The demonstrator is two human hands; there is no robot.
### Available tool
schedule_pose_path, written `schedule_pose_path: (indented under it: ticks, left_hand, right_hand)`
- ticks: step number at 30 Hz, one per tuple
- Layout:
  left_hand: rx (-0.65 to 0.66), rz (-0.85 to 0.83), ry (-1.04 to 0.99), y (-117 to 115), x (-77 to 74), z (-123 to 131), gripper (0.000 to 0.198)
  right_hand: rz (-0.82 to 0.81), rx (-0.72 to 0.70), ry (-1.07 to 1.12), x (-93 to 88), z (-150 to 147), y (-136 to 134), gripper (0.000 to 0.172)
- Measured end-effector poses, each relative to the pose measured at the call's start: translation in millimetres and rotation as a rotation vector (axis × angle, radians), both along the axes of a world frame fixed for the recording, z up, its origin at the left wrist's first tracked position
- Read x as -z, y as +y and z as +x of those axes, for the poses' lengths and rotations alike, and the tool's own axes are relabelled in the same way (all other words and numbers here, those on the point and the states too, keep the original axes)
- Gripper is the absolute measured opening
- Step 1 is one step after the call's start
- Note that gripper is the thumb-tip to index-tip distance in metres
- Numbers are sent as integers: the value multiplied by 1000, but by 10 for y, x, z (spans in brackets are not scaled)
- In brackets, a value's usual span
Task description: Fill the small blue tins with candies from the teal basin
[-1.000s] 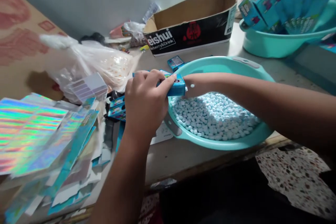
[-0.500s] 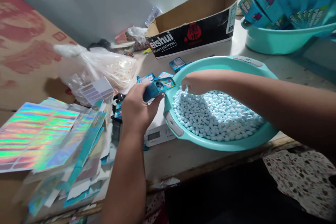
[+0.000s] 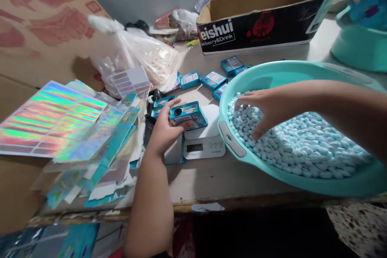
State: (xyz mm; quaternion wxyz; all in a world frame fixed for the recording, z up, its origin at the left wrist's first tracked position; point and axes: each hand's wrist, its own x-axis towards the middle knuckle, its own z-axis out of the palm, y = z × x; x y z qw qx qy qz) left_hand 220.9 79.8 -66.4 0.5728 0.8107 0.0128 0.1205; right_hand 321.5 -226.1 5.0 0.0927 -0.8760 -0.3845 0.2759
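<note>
My left hand [image 3: 166, 129] grips a small blue candy box [image 3: 189, 115] by its sides, right above the white platform of a digital kitchen scale [image 3: 204, 145]. A dark round hole shows in the box's upper face. Over the pale blue candies [image 3: 326, 141] my right hand [image 3: 266, 109] hovers with fingers and thumb spread, its fingertips at or near the candies. They fill much of a turquoise basin [image 3: 290, 183] with grey-inset handles. Whether the box touches the scale I cannot tell.
Behind the basin lie several blue candy boxes [image 3: 214, 80]. A black cardboard carton [image 3: 248, 32] stands at the back, with another turquoise tub [image 3: 356, 48] at right. Holographic sheets [image 3: 51, 121] and cut cards are piled at left, near a plastic bag [image 3: 145, 56].
My left hand has lowered the candy box from the basin's rim to the scale. My right hand has opened from closed fingers among the candies. The view has shifted left.
</note>
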Motion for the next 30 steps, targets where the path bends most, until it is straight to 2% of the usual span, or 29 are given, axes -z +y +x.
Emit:
schedule_pose_path:
  ticks: [2,5,8,10,13,16,18,23,30]
  left_hand:
    - [-10,-10,-73,29,-53,-30,75]
    - [-61,-35,-244,28,-128,-86,61]
    - [-200,-50,-413,-10,-169,-131,37]
    - [-329,-64,-494,-29,-178,-138,25]
    - [-492,-86,-532,-34,-173,-119,19]
    - [-574,-82,-451,-34,-171,-99,18]
    - [-577,-124,-419,-38,-178,-96,17]
    - [-563,-292,-480,-33,-201,-96,17]
    - [-556,-334,-498,-9,-202,-93,14]
  right_hand:
    - [-30,-1,-5,31,13,15,81]
    - [-34,-31,-12,34,23,54,55]
    - [-12,-38,-11,-18,10,91,30]
    - [-6,-17,-32,-52,9,98,21]
    - [10,21,-81,-64,45,75,21]
    - [50,50,-100,-48,91,49,28]
    - [71,74,-118,-53,101,52,30]
    - [46,144,-201,-95,93,85,30]
    - [189,123,-236,-41,117,19,32]
